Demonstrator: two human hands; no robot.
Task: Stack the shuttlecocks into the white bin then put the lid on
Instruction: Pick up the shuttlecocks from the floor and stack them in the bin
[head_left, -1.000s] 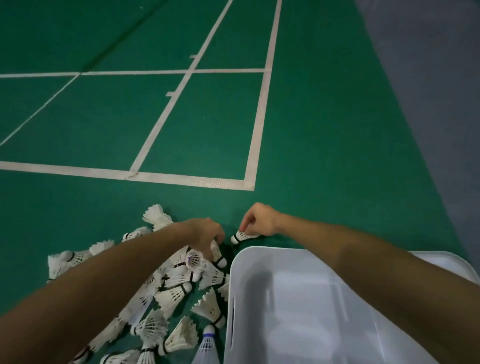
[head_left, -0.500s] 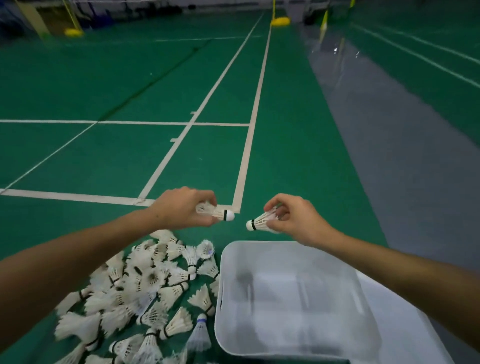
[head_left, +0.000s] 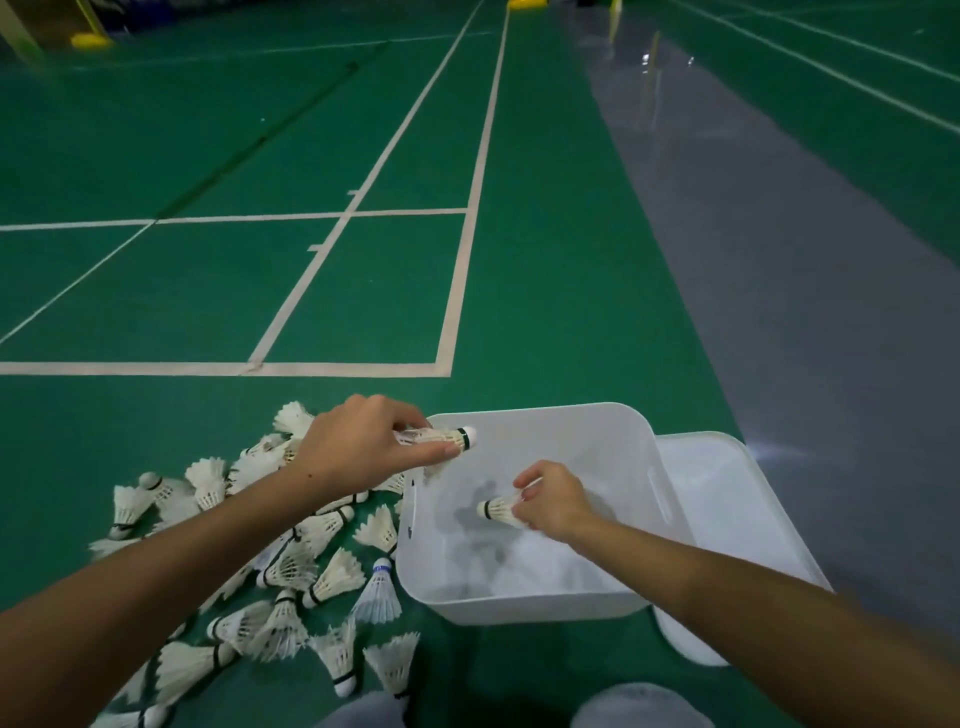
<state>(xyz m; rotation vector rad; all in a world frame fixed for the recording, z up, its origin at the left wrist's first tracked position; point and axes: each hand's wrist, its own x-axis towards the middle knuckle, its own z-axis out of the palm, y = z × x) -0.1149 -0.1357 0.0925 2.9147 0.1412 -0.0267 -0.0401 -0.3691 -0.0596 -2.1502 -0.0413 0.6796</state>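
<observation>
Two shuttlecocks in hand: left hand (head_left: 363, 449) pinching one (head_left: 441, 438) above the white bin (head_left: 639, 519) rim, right hand (head_left: 550, 501) fingers clamped on another (head_left: 498, 509) inside. Bin otherwise seemingly empty; pile (head_left: 280, 561) waiting left of bin, lid (head_left: 727, 499) behind-right, unfitted.

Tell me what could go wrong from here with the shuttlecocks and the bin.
1. The left hand holds its shuttlecock right over the bin rim; released there, it may fall outside onto the pile.
2. The right hand pinches the feathers of its shuttlecock; a hard pinch could bend them.
3. The lid lies partly under the bin, so the bin may rock.
</observation>
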